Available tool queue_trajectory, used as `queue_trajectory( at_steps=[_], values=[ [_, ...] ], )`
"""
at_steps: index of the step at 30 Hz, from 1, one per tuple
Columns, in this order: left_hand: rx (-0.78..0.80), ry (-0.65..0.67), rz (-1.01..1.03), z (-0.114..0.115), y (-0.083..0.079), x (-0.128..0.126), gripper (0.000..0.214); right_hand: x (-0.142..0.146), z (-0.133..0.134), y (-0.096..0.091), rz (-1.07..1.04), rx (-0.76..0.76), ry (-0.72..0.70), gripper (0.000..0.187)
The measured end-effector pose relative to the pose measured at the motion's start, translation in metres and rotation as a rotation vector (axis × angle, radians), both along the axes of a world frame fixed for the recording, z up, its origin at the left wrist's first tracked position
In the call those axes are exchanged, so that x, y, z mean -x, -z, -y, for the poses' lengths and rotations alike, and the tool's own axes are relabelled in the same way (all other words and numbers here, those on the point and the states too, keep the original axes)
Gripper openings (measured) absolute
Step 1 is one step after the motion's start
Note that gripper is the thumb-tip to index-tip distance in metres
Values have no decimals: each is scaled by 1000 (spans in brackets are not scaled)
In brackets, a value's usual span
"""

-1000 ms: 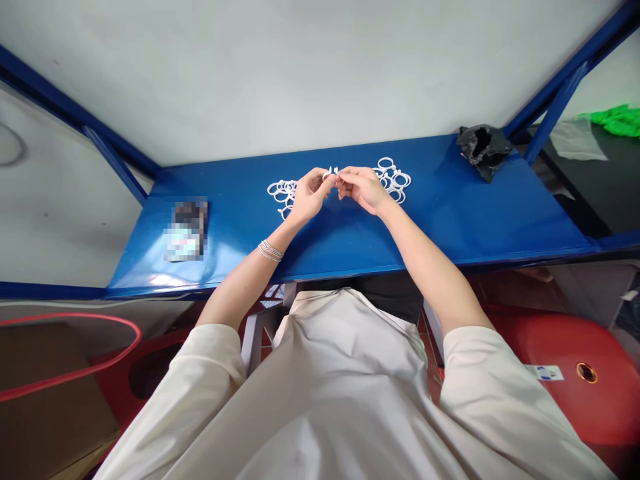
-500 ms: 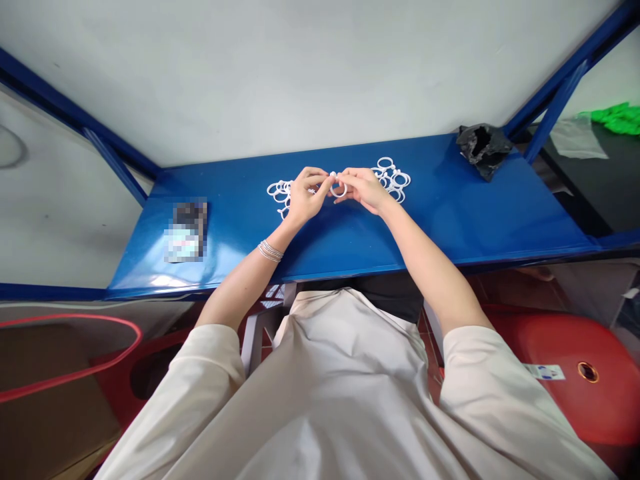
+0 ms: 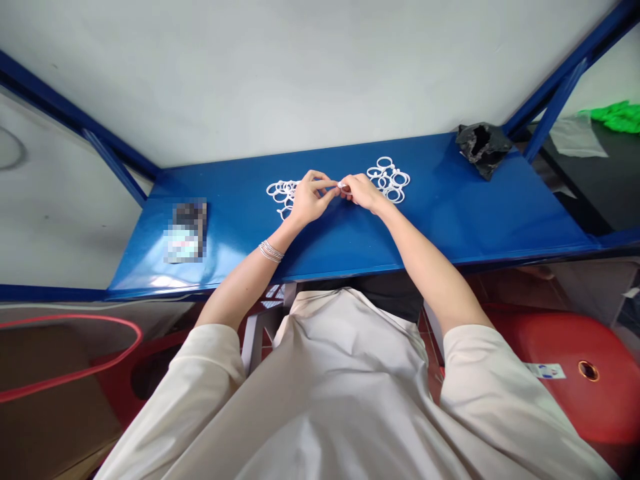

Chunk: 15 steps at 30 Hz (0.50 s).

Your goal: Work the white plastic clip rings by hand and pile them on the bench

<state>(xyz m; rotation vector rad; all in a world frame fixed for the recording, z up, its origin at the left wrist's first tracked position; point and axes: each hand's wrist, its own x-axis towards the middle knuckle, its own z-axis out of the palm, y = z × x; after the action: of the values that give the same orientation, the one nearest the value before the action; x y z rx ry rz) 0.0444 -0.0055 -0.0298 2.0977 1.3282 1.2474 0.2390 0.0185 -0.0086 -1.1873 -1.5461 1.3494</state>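
Observation:
My left hand and my right hand meet over the middle of a blue table. Both pinch one small white plastic ring between their fingertips. Behind my left hand lies a pile of white rings. A second pile of white rings lies just beyond my right hand. Silver bracelets sit on my left wrist.
A crumpled black plastic bag lies at the table's back right. A blurred dark flat object rests at the left. Blue frame bars rise at both sides. Red plastic stools stand below the table edge.
The ring showed as an open loop between my fingertips half a second ago; now my fingers have closed tighter around it. My right hand has shifted slightly left and down.

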Motion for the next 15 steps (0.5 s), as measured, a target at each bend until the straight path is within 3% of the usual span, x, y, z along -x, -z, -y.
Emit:
queue_trajectory(
  at_steps=[8, 15],
  values=[
    [18, 32, -21, -1, 1, 0, 22, -5, 5, -10, -28, 38, 13, 53],
    [40, 44, -23, 1, -1, -1, 17, -8, 3, -14, -112, 42, 131, 52]
  ],
)
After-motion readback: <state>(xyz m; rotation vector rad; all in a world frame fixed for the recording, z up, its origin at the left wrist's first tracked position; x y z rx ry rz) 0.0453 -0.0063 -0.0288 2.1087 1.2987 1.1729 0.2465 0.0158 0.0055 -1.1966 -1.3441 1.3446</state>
